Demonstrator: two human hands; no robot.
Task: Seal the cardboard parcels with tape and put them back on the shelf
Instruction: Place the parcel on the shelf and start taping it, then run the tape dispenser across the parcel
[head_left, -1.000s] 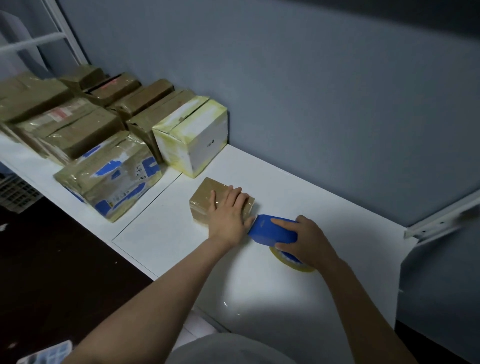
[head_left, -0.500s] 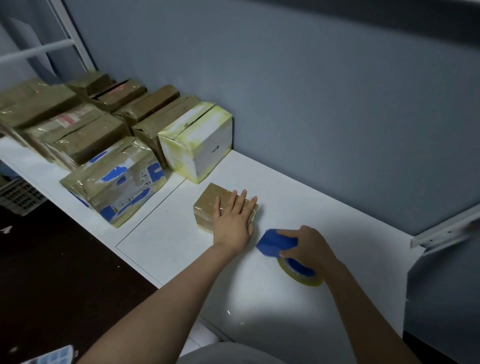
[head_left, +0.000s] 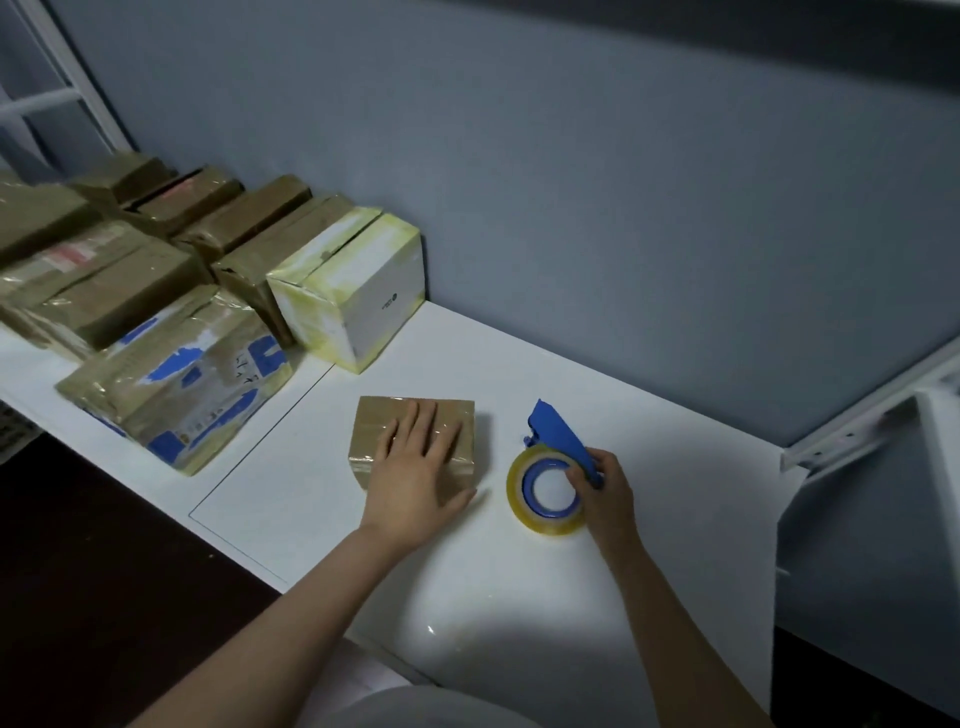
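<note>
The small brown parcel (head_left: 375, 430) lies flat on the shelf (head_left: 675, 415), midway between the wall and the front edge. Its long side points at the tape holder (head_left: 553, 428). The left hand (head_left: 415, 470) presses on it, fingers spread. The right hand (head_left: 605, 486) pinches the holder. There is open room toward the right edge.

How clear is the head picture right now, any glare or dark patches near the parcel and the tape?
Head view: dim overall, with a glare spot on the white shelf near the person; floor at lower left almost black; small parcel under the left hand and tape dispenser in the right hand sharp; wide-angle bends the edges.
</note>
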